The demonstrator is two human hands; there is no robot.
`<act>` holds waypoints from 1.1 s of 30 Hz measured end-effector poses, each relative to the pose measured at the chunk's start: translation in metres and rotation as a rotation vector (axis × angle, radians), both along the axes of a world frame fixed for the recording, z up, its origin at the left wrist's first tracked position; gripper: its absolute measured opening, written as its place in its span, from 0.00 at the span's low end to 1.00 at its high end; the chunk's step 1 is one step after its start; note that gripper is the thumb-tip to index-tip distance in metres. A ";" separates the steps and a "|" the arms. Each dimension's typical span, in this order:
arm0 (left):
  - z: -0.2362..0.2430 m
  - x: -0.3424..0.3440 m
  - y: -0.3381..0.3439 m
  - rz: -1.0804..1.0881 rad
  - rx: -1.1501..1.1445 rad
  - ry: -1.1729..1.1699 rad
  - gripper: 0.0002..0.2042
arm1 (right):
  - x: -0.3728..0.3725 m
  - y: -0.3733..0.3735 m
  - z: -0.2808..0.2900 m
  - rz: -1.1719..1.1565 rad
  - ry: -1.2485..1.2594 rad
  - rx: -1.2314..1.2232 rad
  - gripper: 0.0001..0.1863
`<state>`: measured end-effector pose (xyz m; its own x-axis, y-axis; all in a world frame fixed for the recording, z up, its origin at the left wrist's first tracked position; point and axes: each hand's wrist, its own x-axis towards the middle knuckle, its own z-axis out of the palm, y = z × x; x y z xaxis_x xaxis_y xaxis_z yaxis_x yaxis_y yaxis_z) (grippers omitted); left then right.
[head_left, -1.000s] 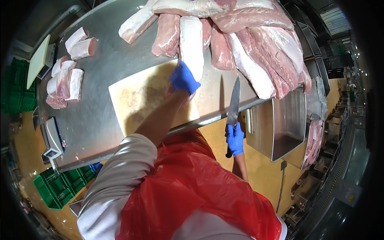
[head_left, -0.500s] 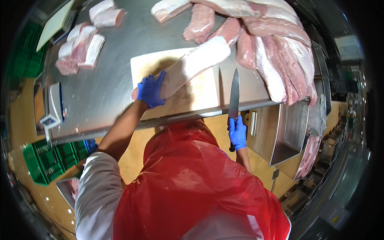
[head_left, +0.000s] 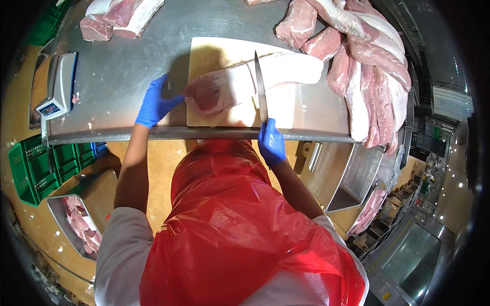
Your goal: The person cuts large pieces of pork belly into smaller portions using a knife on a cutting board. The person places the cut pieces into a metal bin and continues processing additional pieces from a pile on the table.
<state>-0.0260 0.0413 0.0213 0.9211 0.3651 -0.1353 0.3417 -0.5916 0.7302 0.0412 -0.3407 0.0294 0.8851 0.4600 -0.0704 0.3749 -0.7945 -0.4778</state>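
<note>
A long pork loin (head_left: 222,91), pink at its left end and pale fat along the rest, lies across a white cutting board (head_left: 204,51). My left hand (head_left: 157,103), in a blue glove, is open just left of the loin's pink end, thumb and fingers apart. In my right hand (head_left: 272,140), also gloved in blue, is the handle of a long knife (head_left: 261,86). Its blade points away from me, over the middle of the loin; whether it touches the meat I cannot tell.
Many more pork loins (head_left: 377,81) are heaped at the right of the steel table (head_left: 122,66). Cut pork pieces (head_left: 122,18) lie at the far left. A scale (head_left: 57,86) stands at the left edge. Green crates (head_left: 35,171) and metal bins (head_left: 357,173) are below the table.
My left hand has come off the loin and moved left. The loin now lies flatter across the board, farther right in view. The knife has moved left from beside the board to over the loin.
</note>
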 end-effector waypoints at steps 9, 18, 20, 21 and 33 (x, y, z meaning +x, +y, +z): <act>0.018 0.067 -0.121 -0.216 0.568 -0.028 0.61 | 0.031 0.046 -0.002 -0.004 0.133 -0.088 0.09; 0.019 0.097 -0.132 -0.238 0.601 0.239 0.60 | -0.009 -0.023 0.012 0.043 0.297 -0.301 0.08; 0.018 0.097 -0.132 -0.238 0.601 0.236 0.55 | -0.002 -0.020 0.010 0.028 0.314 -0.318 0.09; 0.018 0.096 -0.133 -0.244 0.604 0.235 0.53 | 0.011 -0.008 0.010 0.094 0.312 -0.208 0.09; 0.004 0.093 -0.062 -0.144 0.512 -0.086 0.43 | 0.025 -0.026 0.011 0.232 0.334 -0.306 0.14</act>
